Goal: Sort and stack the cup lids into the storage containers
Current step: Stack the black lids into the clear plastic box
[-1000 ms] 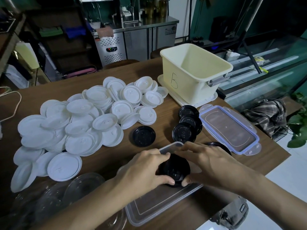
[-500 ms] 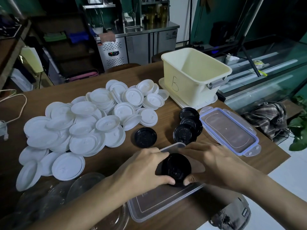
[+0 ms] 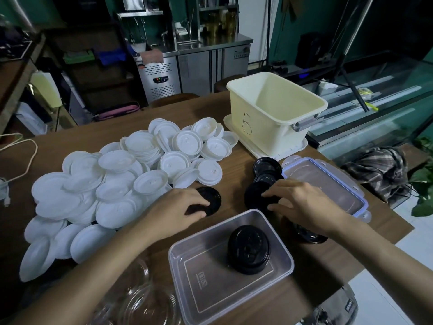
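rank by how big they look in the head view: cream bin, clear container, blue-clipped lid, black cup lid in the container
1-2. cream bin and clear container: look alike, and the container is nearer, so no ranking
3. blue-clipped lid
4. black cup lid

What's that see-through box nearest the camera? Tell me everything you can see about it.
The clear container is a shallow rectangular tub of cloudy, see-through plastic with rounded corners and a raised rim. It is open, no lid on. Its floor shows an embossed rectangle and a small unreadable mark. It sits on the wooden table, and a stack of black lids stands inside, toward its right end.
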